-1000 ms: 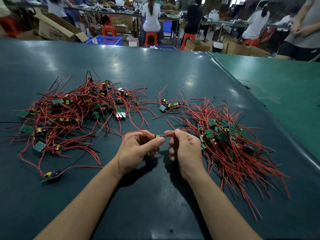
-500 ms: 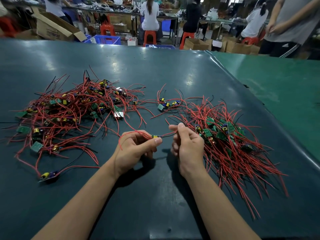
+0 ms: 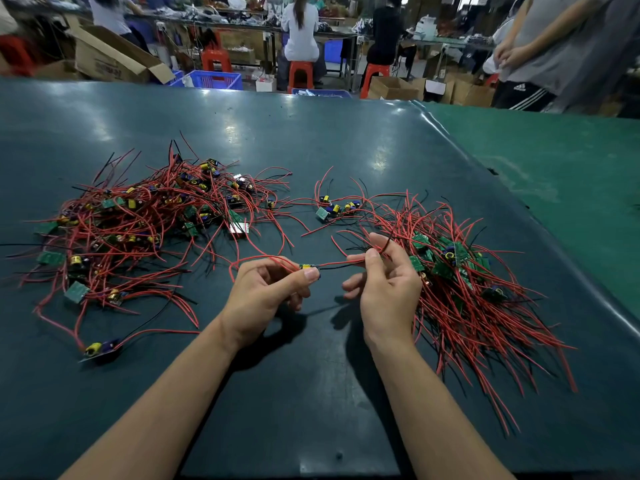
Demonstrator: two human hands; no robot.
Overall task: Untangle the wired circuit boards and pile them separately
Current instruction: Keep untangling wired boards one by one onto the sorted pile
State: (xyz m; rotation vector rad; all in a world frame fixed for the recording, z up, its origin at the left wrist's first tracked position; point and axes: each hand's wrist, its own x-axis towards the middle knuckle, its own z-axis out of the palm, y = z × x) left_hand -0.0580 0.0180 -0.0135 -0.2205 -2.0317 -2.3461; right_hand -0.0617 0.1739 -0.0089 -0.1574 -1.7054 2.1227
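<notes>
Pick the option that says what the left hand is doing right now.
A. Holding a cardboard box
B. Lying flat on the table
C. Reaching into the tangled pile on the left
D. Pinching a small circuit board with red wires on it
D: the left hand pinches a small circuit board between thumb and fingers, while the right hand pinches its wires.

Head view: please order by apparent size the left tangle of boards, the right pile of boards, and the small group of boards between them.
1-2. left tangle and right pile: similar spread, unsure.
3. small group: clearly smallest, though farther from the camera.
</notes>
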